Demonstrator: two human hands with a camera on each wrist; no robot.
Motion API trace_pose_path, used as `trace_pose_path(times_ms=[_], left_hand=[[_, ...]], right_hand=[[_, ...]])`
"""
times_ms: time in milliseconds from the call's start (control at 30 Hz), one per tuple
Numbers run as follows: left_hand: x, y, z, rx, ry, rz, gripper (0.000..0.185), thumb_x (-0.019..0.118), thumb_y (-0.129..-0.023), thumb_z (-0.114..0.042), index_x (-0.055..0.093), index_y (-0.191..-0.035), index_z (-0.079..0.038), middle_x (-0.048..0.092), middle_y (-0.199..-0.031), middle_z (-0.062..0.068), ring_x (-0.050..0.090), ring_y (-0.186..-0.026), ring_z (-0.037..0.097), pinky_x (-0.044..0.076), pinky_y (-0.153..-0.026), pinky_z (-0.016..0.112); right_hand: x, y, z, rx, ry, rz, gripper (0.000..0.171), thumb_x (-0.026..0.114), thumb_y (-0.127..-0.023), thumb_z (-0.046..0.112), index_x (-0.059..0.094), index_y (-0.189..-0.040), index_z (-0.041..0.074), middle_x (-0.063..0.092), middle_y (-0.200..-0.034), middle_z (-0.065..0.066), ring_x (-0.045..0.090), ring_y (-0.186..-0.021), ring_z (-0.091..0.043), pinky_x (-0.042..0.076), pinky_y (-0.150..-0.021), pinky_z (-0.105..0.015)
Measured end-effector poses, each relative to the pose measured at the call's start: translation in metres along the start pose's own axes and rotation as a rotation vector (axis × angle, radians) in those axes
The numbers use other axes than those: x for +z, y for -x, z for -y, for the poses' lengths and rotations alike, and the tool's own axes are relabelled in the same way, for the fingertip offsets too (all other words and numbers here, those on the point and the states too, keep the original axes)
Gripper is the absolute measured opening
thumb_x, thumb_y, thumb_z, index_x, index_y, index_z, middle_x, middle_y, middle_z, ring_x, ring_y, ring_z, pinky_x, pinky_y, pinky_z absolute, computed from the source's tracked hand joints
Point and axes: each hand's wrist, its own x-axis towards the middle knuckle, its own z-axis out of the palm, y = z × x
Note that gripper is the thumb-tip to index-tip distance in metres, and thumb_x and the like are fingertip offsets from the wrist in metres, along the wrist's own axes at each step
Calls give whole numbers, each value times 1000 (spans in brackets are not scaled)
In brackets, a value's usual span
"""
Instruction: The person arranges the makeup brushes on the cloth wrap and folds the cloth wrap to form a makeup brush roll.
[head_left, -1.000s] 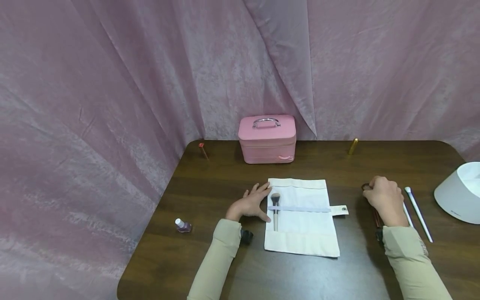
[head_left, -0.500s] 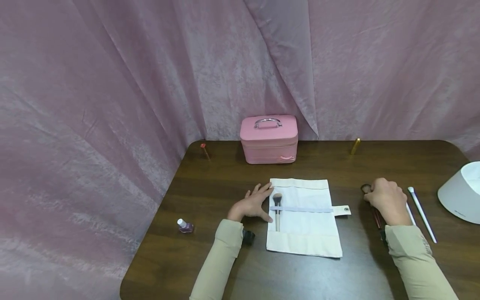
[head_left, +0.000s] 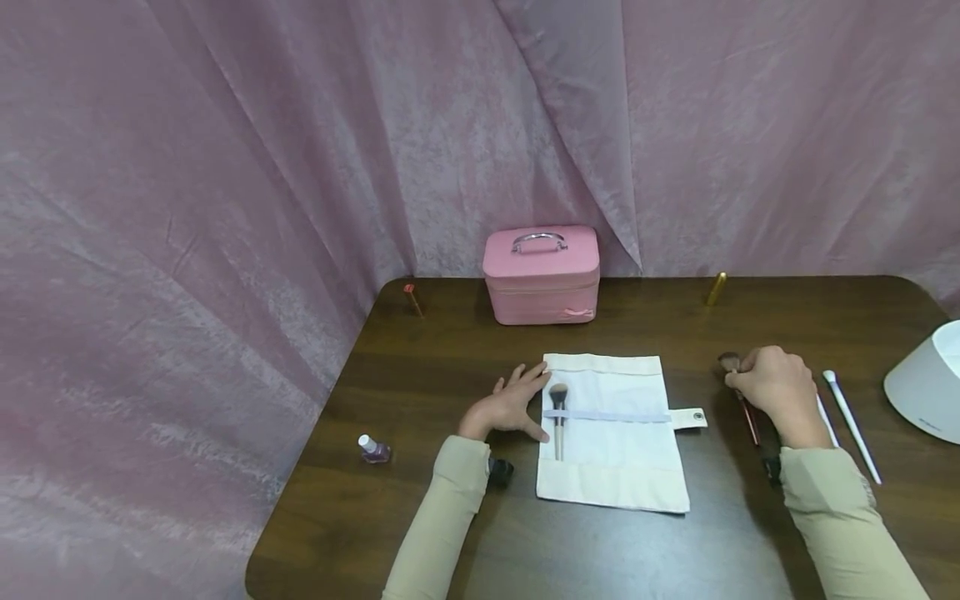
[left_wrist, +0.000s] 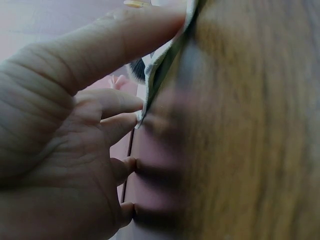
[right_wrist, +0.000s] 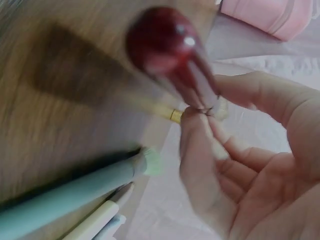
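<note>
A white cloth brush roll [head_left: 611, 458] lies flat on the dark wooden table [head_left: 570, 542]; one makeup brush [head_left: 558, 410] sits under its elastic strap. My left hand [head_left: 512, 405] rests flat on the table, fingers straight, touching the roll's left edge [left_wrist: 160, 65]. My right hand [head_left: 780, 390] pinches a brush with a dark red handle [head_left: 747, 417] and lifts it just off the table; the handle end [right_wrist: 167, 47] points at the wrist camera. Pale brushes [right_wrist: 75, 195] lie under that hand.
A pink vanity case [head_left: 542, 273] stands at the back. A gold tube [head_left: 716, 288] and a red tube [head_left: 411, 298] lie near the curtain. A nail polish bottle [head_left: 372, 450] sits at left, a white container [head_left: 927, 385] at far right, a white brush [head_left: 852, 427] beside it.
My right hand has raised the red-handled brush off the table and shifted slightly away from me. The left hand has stayed on the roll's edge.
</note>
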Motion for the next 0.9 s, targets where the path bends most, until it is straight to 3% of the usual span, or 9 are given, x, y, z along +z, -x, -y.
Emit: trace_pose_path(times_ms=[100,200,367,467,700,900], left_hand=[[0,-1,-1,0,4,-2,107,90,-78,-26,25,-162,-14,8,-170,-1,-4,-155,28,2,-120,58],[0,-1,0,-4,0,4,107,90,-78,-26,25,-162,-14,8,-170,-1,-3,-155,28,2,-120,58],[2,0,0,-6,0,3,107,90,-78,-26,24,-162,-14,7,-170,-1,-4,-155,29,3,-120,59],[1,0,0,-6,-3,5,107,90,-78,-27,25,-162,-14,7,-170,-1,-4,-155,29,3,-120,59],[1,0,0,-7,-19,-1,108,90,-78,-28,25,-162,-14,7,-170,-1,-3,-155,29,3,-120,58],[3,0,0,-8,-8,-4,107,90,-77,-26,25,-162,-14,8,-170,-1,-3,-155,29,3,-120,58]], right_hand=[[0,-2,3,-21,-35,-38,28,73,-88,18,71,-91,-10,69,-91,-28,61,-84,-51,47,-65,-56],[3,-3,6,-19,-76,-55,32,73,-88,19,69,-96,-11,70,-94,-28,62,-88,-51,47,-66,-53],[5,-5,14,-19,-196,-66,33,71,-90,20,67,-101,-11,72,-85,-21,68,-69,-31,49,-55,-38],[6,-5,20,1,-300,-54,34,68,-92,18,65,-107,-12,73,-87,-20,69,-62,-21,55,-54,-35],[9,-10,32,67,-533,-18,41,65,-97,19,58,-119,-14,70,-94,-19,67,-64,-11,60,-62,-35],[16,-14,37,66,-665,2,41,62,-99,19,55,-122,-15,67,-91,-6,66,-67,-9,60,-65,-33]])
